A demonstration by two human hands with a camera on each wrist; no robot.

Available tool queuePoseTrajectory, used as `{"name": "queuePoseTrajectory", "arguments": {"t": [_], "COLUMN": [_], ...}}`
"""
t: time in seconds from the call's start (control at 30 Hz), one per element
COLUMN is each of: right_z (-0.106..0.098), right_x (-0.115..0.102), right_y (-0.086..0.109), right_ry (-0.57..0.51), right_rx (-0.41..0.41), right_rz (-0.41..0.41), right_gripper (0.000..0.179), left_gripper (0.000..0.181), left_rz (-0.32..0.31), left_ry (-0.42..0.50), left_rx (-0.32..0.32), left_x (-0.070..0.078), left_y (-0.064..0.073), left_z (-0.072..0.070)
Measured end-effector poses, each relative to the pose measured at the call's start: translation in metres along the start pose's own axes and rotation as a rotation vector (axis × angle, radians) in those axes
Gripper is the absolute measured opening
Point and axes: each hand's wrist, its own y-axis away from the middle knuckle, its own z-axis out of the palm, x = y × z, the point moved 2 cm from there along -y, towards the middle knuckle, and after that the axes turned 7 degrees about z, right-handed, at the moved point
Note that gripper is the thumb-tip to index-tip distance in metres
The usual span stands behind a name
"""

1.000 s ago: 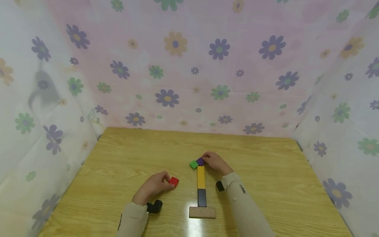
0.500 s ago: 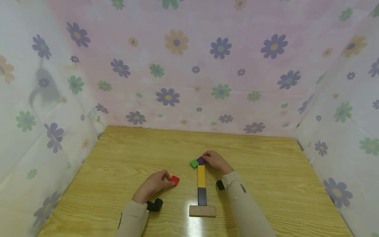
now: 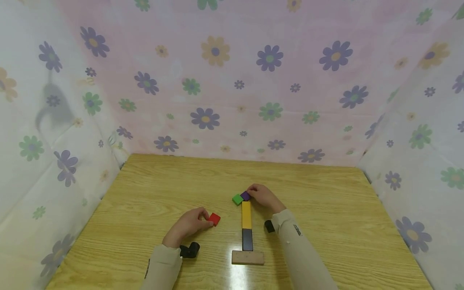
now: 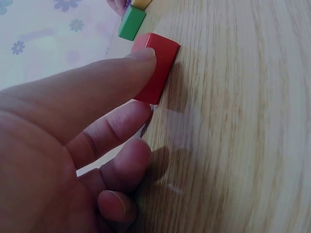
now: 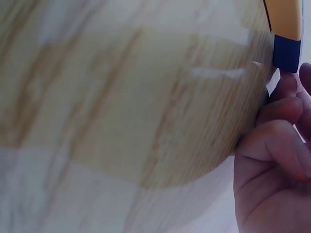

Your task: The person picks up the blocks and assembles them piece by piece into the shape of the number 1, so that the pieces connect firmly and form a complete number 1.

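In the head view, my left hand (image 3: 191, 224) holds a red block (image 3: 214, 219) at its left side. The left wrist view shows the thumb over the red block (image 4: 158, 60) and curled fingers beside and below it, close to the table. My right hand (image 3: 266, 198) has its fingertips on a small purple block (image 3: 245, 195), dark blue (image 5: 287, 53) in the right wrist view. Against the purple block lies a green block (image 3: 237, 199). Below them a yellow block (image 3: 246, 215) and a dark grey block (image 3: 247, 239) form a column, ending at a wooden crosswise block (image 3: 248, 257).
The blocks lie on a wood-grain table (image 3: 174, 181). Flowered cloth (image 3: 232, 100) walls it in at the back and both sides. Black wrist-worn pieces stick out by the left cuff (image 3: 190, 250) and the right cuff (image 3: 269, 226).
My left hand and the red block have shifted slightly forward and right, toward the column. The right hand stays at the purple block, and the other blocks keep their arrangement.
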Motion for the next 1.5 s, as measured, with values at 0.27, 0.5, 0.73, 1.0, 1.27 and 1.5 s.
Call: {"name": "queuePoseTrajectory", "arguments": {"t": [0.27,0.5,0.73,1.0,1.27,1.5], "right_z": [0.0016,0.0016,0.0016,0.0021,0.0015,0.0015], "right_x": [0.0013,0.0008,0.0019,0.0027,0.0004,-0.0005], "right_y": [-0.0006,-0.0001,-0.0012,-0.0020,-0.0009,0.0007], "right_ry": [-0.003,-0.002,0.015,0.035,0.028,0.022], "right_rx": [0.013,0.017,0.023,0.028,0.034,0.034], "right_rz": [0.020,0.026,0.024,0.016,0.019,0.016], "right_gripper": [0.020,0.020,0.020,0.020,0.020,0.019], "left_gripper": [0.019,0.018,0.019,0.020,0.020,0.019], "left_rz": [0.008,0.019,0.006,0.005,-0.019,-0.025], "left_ry": [0.005,-0.021,-0.009,-0.031,-0.056,-0.057], "left_rx": [0.009,0.011,0.011,0.027,0.044,0.083], "left_x": [-0.0014,-0.0019,-0.0014,-0.0013,0.0017,0.0029], "left_y": [-0.0002,-0.0005,-0.0005,-0.0009,-0.0013,-0.0036], "left_z": [0.0000,0.0009,0.0010,0.0027,0.0031,0.0058]}}
